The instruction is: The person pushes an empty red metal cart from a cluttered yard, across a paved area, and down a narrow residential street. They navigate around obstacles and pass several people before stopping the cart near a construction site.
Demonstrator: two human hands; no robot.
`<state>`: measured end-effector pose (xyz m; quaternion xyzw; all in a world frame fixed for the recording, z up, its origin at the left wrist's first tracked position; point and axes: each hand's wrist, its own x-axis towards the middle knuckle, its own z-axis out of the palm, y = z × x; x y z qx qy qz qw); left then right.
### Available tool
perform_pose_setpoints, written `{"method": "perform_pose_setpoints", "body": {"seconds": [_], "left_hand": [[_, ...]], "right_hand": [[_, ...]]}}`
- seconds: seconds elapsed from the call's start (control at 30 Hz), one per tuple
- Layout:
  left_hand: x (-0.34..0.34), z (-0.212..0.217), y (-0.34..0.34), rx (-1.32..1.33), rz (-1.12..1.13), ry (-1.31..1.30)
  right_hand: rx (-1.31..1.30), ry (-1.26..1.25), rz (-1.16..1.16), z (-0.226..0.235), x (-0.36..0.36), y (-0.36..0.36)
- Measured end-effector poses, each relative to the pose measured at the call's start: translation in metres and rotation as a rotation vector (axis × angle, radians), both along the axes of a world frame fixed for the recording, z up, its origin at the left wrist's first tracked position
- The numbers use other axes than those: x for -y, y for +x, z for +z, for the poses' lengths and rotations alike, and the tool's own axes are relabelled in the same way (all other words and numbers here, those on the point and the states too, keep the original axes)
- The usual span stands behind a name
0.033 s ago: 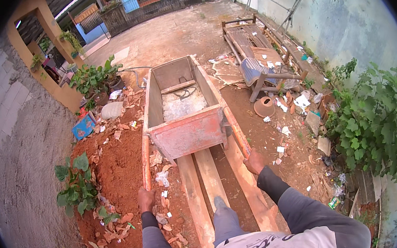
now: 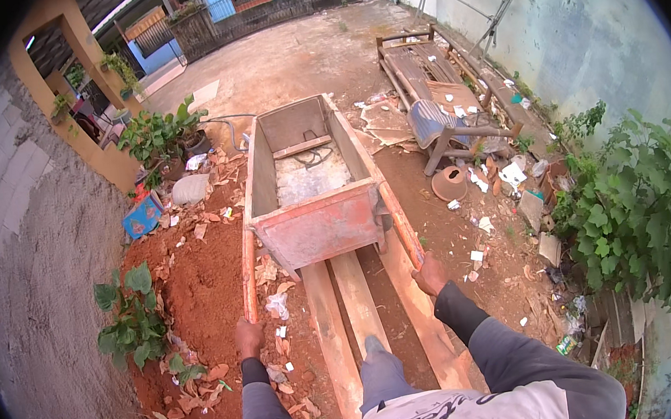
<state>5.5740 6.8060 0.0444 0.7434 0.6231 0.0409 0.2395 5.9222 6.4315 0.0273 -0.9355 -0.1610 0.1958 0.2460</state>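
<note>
The left hand (image 2: 248, 337) is closed on the cart's (image 2: 311, 188) left handle (image 2: 249, 274), the right hand (image 2: 430, 274) on the right handle (image 2: 401, 223); fingertips are hidden. The cart lies just beyond, on planks (image 2: 357, 304).

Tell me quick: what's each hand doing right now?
Left hand: closed around the wheelbarrow's left handle.
Right hand: closed around the right handle.
</note>
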Motion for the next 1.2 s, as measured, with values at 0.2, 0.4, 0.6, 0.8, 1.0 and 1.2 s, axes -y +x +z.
{"method": "perform_pose_setpoints", "body": {"seconds": [0.2, 0.4, 0.6, 0.8, 1.0, 1.2], "left_hand": [[-0.118, 0.010, 0.102, 0.127, -0.046, -0.003], [-0.238, 0.031, 0.233, 0.227, -0.111, 0.029], [-0.385, 0.059, 0.312, 0.349, 0.076, -0.113], [-0.428, 0.082, 0.442, 0.210, 0.011, -0.064], [-0.491, 0.076, 0.543, 0.245, 0.043, -0.172], [-0.598, 0.049, 0.580, 0.256, 0.040, -0.047]], "right_hand": [[-0.007, 0.082, -0.057, 0.008, -0.129, 0.109], [-0.007, 0.047, -0.071, 0.043, -0.249, 0.251], [0.022, 0.089, 0.069, 0.088, -0.387, 0.363], [0.071, 0.051, 0.049, 0.093, -0.456, 0.469], [0.063, -0.010, 0.071, 0.070, -0.530, 0.564], [0.057, -0.010, 0.099, 0.077, -0.638, 0.634]]}}
